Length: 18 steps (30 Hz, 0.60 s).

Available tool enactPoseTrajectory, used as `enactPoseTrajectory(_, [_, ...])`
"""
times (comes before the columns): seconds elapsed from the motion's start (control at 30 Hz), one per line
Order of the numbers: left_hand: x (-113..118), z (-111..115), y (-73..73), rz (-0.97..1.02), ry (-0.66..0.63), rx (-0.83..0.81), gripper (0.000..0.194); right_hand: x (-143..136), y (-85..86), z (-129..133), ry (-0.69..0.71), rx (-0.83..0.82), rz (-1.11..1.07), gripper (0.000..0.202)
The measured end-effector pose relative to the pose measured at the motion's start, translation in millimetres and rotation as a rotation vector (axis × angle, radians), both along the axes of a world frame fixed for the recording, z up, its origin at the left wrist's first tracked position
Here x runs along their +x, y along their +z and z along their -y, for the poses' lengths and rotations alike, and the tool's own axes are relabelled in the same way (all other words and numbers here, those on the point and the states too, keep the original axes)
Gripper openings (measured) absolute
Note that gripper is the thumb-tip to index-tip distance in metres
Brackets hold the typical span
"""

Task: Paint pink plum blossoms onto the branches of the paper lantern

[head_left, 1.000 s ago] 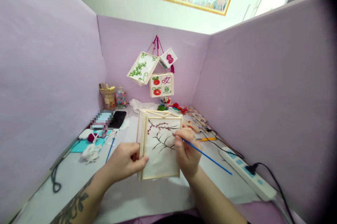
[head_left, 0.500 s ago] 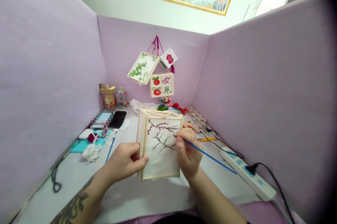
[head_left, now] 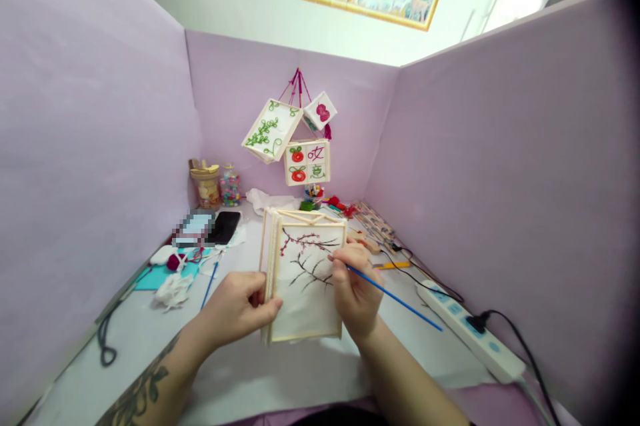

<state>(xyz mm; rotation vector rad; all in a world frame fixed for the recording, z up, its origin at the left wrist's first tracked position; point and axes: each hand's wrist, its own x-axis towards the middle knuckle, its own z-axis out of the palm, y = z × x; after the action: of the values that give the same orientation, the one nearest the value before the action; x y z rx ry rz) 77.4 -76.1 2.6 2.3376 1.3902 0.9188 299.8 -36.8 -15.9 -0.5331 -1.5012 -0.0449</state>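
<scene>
A wooden-framed lantern box point(head_left: 307, 309) stands tilted at the middle, its white front panel painted with dark branches and small red blossoms. My left hand point(head_left: 245, 309) grips its left edge, thumb on the front and fingers behind. My right hand point(head_left: 359, 289) is closed on a thin blue brush point(head_left: 400, 301), whose tip is at the right part of the panel, beside the upper end of the lower branch. The brush handle slants down to the right.
Power strip point(head_left: 473, 329) with a black plug lies at the right. At the left are a phone point(head_left: 225, 227), crumpled tissue point(head_left: 173, 291), another blue brush point(head_left: 209, 285) and jars point(head_left: 206, 187). Decorated frames point(head_left: 274, 129) hang on the back partition.
My right hand and the blue brush have shifted slightly to the left, and the handle's end has moved left. My left hand and the lantern box look unmoved.
</scene>
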Motion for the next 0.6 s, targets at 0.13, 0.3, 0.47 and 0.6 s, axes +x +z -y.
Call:
enactPoseTrajectory(0.13, [-0.3,-0.3,0.1,0.000,-0.008,-0.004,0.032,0.1,0.5,1.1,0.035,-0.003,-0.036,0.018])
enactPoseTrajectory(0.3, [-0.3,-0.5,-1.1,-0.003,-0.001,-0.002,0.032,-0.2,1.3,2.0,0.071,0.001,-0.063,0.021])
enactPoseTrajectory(0.47, [0.3,-1.2,-1.5,-0.001,0.003,-0.004,0.032,-0.3,1.5,1.5,0.055,0.003,-0.033,0.021])
enactPoseTrajectory(0.6, [0.0,-1.6,-1.2,-0.001,0.005,-0.007,0.032,0.1,0.8,0.8,0.053,0.001,-0.019,0.021])
